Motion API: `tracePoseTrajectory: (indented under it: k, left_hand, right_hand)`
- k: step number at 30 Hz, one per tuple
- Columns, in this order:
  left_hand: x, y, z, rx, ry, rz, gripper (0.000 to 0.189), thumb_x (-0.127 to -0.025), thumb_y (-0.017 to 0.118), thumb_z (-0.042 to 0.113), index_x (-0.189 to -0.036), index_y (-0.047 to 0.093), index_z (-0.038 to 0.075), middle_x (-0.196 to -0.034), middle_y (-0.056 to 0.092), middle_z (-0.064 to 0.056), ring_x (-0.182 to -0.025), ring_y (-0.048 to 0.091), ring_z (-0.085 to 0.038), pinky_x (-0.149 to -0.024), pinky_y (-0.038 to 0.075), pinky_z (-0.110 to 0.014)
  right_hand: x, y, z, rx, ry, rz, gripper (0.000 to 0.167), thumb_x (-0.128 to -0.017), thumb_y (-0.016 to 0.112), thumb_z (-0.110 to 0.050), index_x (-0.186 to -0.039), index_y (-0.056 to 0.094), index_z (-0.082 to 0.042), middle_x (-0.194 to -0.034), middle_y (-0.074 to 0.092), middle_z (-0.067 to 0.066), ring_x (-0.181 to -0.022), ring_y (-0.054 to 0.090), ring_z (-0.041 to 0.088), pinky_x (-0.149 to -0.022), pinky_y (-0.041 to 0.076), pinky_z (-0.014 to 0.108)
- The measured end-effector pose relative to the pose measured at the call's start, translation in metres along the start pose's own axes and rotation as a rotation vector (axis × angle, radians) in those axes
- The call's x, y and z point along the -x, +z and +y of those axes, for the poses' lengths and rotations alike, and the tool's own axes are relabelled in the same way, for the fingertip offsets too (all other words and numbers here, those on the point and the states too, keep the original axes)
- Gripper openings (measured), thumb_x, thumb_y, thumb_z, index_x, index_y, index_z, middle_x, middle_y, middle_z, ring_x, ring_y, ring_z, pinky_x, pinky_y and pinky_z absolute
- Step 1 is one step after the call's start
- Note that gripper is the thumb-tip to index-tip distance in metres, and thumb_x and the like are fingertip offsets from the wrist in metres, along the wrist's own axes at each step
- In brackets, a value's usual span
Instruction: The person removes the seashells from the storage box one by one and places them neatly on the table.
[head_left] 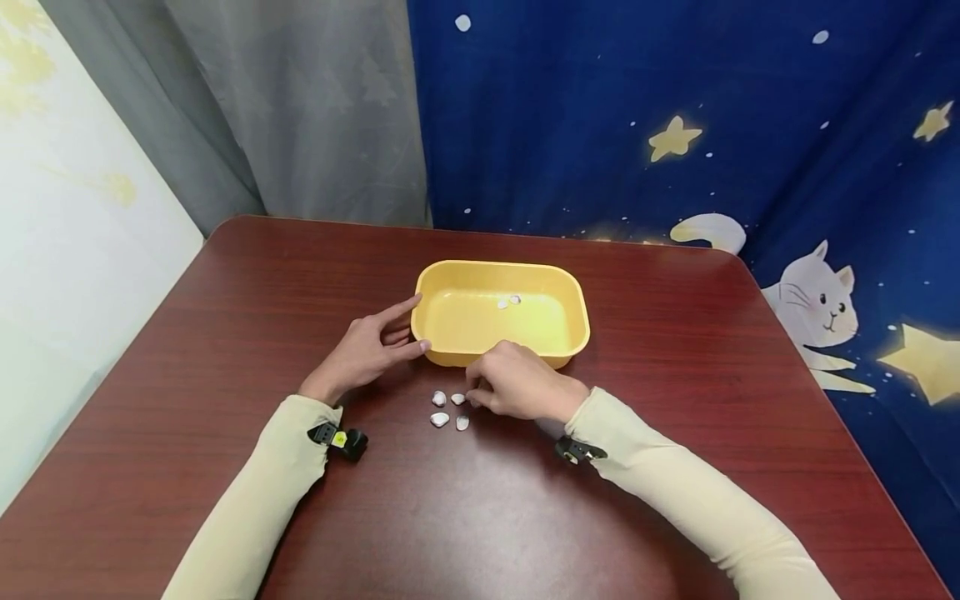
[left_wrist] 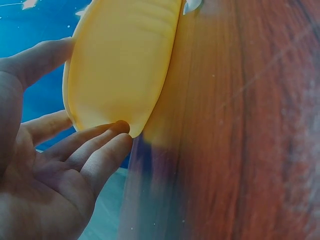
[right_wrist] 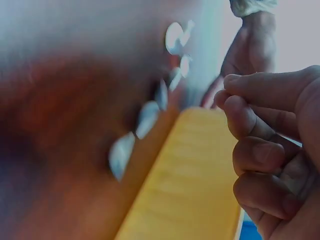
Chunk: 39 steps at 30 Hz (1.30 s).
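Note:
My left hand rests against the left end of a yellow plastic basin. In the left wrist view its fairly straight fingers touch the basin's outer wall. My right hand hovers by the basin's near side, thumb and index fingertips together and the other fingers curled. I cannot tell whether something small sits in that pinch. Several small whitish shells lie on the table beside these fingertips, among them one shell toward the front; the hand hides others from the head view. Two shells lie inside the basin.
The basin stands on a dark reddish wooden table. Behind the table hang a grey curtain and a blue curtain with stars and a cat. A white wall borders the left side. Each sleeve has a black wrist strap.

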<state>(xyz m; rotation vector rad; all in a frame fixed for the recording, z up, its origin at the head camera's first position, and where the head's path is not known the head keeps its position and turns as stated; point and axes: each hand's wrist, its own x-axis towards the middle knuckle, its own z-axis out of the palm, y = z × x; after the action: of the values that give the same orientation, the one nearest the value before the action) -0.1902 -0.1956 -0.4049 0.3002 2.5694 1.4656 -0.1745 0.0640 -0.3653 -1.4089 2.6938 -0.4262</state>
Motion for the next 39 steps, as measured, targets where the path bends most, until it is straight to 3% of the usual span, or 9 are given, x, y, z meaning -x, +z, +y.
tracePoseTrajectory:
  k: [7, 13, 21, 32, 39]
  left_hand:
    - [0.002, 0.001, 0.001, 0.005, -0.007, -0.001, 0.080, -0.087, 0.078, 0.043, -0.155, 0.038, 0.029, -0.160, 0.041, -0.009, -0.133, 0.059, -0.024, -0.107, 0.052, -0.038]
    - [0.002, 0.001, 0.000, 0.004, -0.015, 0.003, 0.081, -0.087, 0.078, 0.044, -0.156, 0.037, 0.030, -0.160, 0.041, -0.009, -0.134, 0.058, -0.025, -0.106, 0.052, -0.037]
    - [0.001, 0.001, -0.002, 0.033, -0.029, -0.007, 0.082, -0.086, 0.078, 0.042, -0.156, 0.037, 0.029, -0.160, 0.042, -0.010, -0.135, 0.057, -0.026, -0.107, 0.051, -0.038]
    - [0.001, 0.003, 0.000, 0.034, -0.020, -0.010, 0.081, -0.087, 0.078, 0.040, -0.156, 0.038, 0.027, -0.160, 0.041, -0.011, -0.135, 0.057, -0.026, -0.107, 0.051, -0.039]
    - [0.002, 0.002, 0.000, 0.018, -0.013, -0.001, 0.081, -0.087, 0.078, 0.040, -0.156, 0.037, 0.027, -0.158, 0.043, -0.011, -0.133, 0.058, -0.025, -0.106, 0.051, -0.038]
  right_hand:
    - [0.003, -0.021, 0.012, -0.003, -0.012, 0.024, 0.010, -0.084, 0.078, -0.015, -0.076, 0.072, -0.019, -0.060, 0.060, -0.010, -0.058, 0.052, 0.002, -0.057, 0.048, 0.019]
    - [0.000, -0.035, 0.027, 0.000, -0.009, 0.045, 0.005, -0.083, 0.077, -0.014, -0.080, 0.074, -0.017, -0.064, 0.063, -0.008, -0.061, 0.054, 0.004, -0.060, 0.049, 0.022]
    - [-0.009, -0.049, 0.052, -0.055, 0.066, -0.012, 0.004, -0.084, 0.077, -0.015, -0.083, 0.074, -0.015, -0.065, 0.065, -0.007, -0.057, 0.054, 0.005, -0.061, 0.048, 0.023]
    - [-0.015, -0.069, 0.086, 0.005, 0.158, -0.023, 0.004, -0.085, 0.078, -0.016, -0.085, 0.075, -0.013, -0.073, 0.070, -0.003, -0.067, 0.061, 0.012, -0.065, 0.051, 0.028]
    - [-0.035, -0.076, 0.100, 0.041, 0.182, -0.047, 0.004, -0.085, 0.078, -0.014, -0.084, 0.074, -0.012, -0.080, 0.072, 0.001, -0.075, 0.062, 0.018, -0.070, 0.053, 0.032]
